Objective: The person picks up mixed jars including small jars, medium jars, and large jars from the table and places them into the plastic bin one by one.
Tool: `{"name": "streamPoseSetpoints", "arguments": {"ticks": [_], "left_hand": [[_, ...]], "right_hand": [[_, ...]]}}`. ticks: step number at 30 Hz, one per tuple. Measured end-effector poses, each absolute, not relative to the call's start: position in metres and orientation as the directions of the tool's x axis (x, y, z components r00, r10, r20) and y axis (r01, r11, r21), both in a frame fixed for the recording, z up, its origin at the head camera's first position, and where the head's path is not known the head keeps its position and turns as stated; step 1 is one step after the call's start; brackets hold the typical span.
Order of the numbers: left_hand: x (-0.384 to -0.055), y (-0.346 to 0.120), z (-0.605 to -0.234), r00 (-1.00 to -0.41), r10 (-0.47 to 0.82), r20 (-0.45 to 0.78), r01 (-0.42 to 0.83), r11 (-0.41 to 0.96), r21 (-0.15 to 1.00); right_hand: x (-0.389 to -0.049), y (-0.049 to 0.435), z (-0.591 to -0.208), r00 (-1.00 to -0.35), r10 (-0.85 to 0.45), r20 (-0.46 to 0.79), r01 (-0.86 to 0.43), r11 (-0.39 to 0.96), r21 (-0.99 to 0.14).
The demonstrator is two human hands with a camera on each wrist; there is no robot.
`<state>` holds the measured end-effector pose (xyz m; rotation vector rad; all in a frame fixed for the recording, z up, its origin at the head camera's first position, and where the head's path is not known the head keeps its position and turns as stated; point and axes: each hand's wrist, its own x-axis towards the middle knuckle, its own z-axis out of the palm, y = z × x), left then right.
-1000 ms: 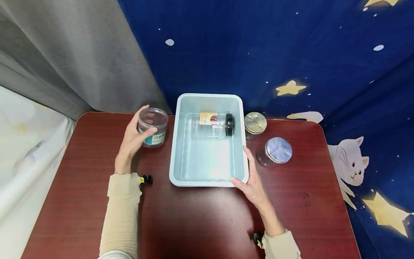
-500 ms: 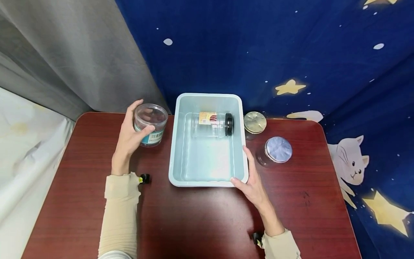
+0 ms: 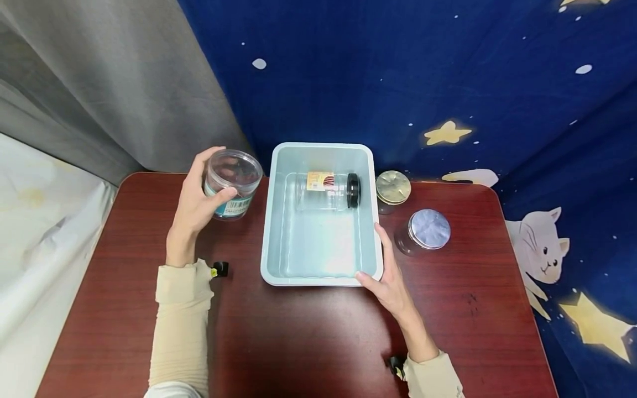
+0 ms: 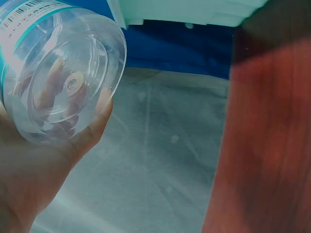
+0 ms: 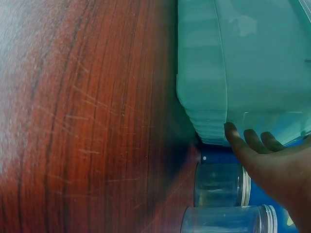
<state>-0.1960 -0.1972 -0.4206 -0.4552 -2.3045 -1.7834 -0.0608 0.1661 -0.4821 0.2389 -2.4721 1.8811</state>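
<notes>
My left hand point(image 3: 191, 207) grips a clear plastic jar point(image 3: 234, 179) with a teal barcode label, at the left of a light blue plastic bin point(image 3: 318, 281). The left wrist view shows the jar's clear round base point(image 4: 73, 80) tilted toward the camera, off the table. My right hand point(image 3: 393, 287) holds the bin's near right corner, its thumb at the front rim and its other fingers point(image 5: 255, 141) along the outer side. Inside the bin, a clear jar with a black lid point(image 3: 353, 190) and a yellow label lies on its side.
Right of the bin stand two clear jars, one with a gold-toned lid point(image 3: 393, 188) and one with a silver lid point(image 3: 429, 229). The reddish-brown table point(image 3: 308, 342) ends at a blue curtain point(image 3: 318, 72) and a grey curtain point(image 3: 109, 88).
The left hand has raised the teal-labelled jar off the table and tilted it a little, with the forearm shifting slightly left. My right hand and the bin have stayed in place.
</notes>
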Motion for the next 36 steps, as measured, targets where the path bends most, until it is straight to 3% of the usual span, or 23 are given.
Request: {"name": "streamPoseSetpoints", "arguments": {"ticks": [9, 18, 23, 36], "left_hand": [[-0.196, -0.195, -0.412, -0.936, 0.101, 0.337, 0.352, 0.257, 0.900], [-0.194, -0.188, -0.405, -0.893, 0.125, 0.432, 0.449, 0.181, 0.875], [-0.193, -0.185, -0.400, -0.897, 0.120, 0.425, 0.441, 0.178, 0.880], [-0.214, -0.183, -0.423, -0.854, 0.217, 0.472, 0.507, 0.150, 0.849]], "right_hand": [[-0.062, 0.167, -0.482, -0.986, -0.113, 0.120, -0.145, 0.257, -0.955], [-0.061, 0.167, -0.481, -0.988, -0.116, 0.103, -0.131, 0.265, -0.955], [-0.061, 0.168, -0.481, -0.988, -0.123, 0.096, -0.126, 0.269, -0.955], [-0.062, 0.168, -0.481, -0.985, -0.125, 0.122, -0.150, 0.250, -0.957]]}}
